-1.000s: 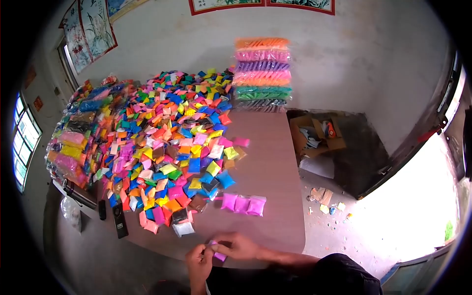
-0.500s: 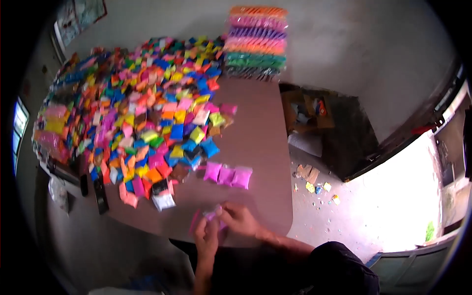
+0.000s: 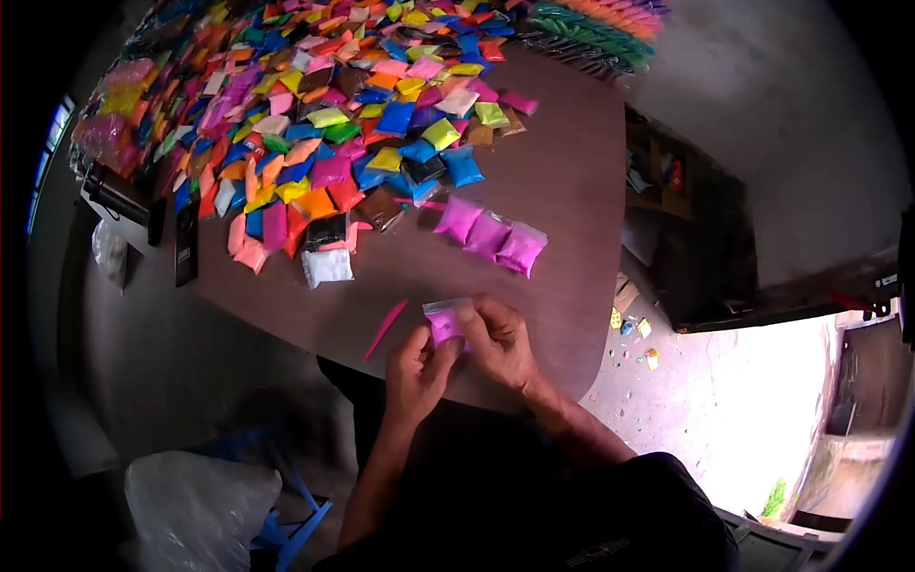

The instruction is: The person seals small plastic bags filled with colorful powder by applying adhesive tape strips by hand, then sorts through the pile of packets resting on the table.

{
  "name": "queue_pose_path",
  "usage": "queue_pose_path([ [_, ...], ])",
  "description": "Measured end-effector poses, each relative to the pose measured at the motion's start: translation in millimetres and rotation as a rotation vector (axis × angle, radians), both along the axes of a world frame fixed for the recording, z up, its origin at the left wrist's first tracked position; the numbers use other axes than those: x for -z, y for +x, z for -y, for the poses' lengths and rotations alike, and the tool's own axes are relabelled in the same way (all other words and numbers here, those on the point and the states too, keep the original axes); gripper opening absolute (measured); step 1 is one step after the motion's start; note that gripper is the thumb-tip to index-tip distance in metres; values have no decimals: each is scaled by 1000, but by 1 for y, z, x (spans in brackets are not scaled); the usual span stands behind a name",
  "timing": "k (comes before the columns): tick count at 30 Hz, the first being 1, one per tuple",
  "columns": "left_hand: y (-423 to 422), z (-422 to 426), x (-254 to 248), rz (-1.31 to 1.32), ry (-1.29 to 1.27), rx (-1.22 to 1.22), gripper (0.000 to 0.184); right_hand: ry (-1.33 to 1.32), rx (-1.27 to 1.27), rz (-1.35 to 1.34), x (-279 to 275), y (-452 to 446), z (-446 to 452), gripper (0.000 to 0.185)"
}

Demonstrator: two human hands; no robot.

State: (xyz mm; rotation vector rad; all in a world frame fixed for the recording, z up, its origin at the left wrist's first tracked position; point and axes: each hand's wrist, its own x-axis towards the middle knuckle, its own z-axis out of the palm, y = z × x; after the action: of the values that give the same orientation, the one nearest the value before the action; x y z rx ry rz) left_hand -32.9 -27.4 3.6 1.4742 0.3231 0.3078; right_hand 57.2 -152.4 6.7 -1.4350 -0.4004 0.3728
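Holding a small pink bag [image 3: 440, 324] between both hands, on the near side of the row of three pink bags [image 3: 489, 235] and apart from it, over the near part of the table [image 3: 562, 143]. Gripping the lower left of the small pink bag with the left hand [image 3: 416, 375], pressing the thumb against its front, and being unable to tell how the fingers are sitting behind. Pinching the upper right corner narrowly between thumb and finger of the right hand [image 3: 502, 345]. Showing pink filling below a clear strip [image 3: 446, 306] along the top edge, so judging this bag as already filled; being unable to tell whether the strip is sealed, so leaving that point undecided. Counting three more bags as filled, lying side by side and touching in the row, with neither hand reaching them. Seeing a pink stick [image 3: 386, 330] lying loose on the near left side of the row, touched by neither hand. Finding a white bag [image 3: 329, 268] left of the row, at the near end of a large heap of coloured bags [image 3: 331, 172], itself spreading left of and beyond the row. Noticing also a stack of bright packs [image 3: 596, 38] standing beyond the row, toward the right, partly cut off at the top of the view.
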Motion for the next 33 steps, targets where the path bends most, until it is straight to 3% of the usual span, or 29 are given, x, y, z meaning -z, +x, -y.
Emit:
queue_pose_path([
  [5,-2,-5,-5,10,-73,-1,13,-81,-94,167,-7,5,3,18],
  [9,1,-5,-12,24,-122,16,13,-55,-94,43,-5,4,4,17],
  [11,4,-6,-14,55,-155,-18,13,-93,-96,196,-6,6,3,18],
  [19,0,-12,-6,62,-8,-43,14,-143,-141,177,-14,5,3,18],
  [27,5,-8,-16,41,-135,-79,20,-87,-120,109,-1,5,3,17],
  [33,1,-12,-11,51,-21,-119,17,-131,-159,222,-10,7,2,20],
])
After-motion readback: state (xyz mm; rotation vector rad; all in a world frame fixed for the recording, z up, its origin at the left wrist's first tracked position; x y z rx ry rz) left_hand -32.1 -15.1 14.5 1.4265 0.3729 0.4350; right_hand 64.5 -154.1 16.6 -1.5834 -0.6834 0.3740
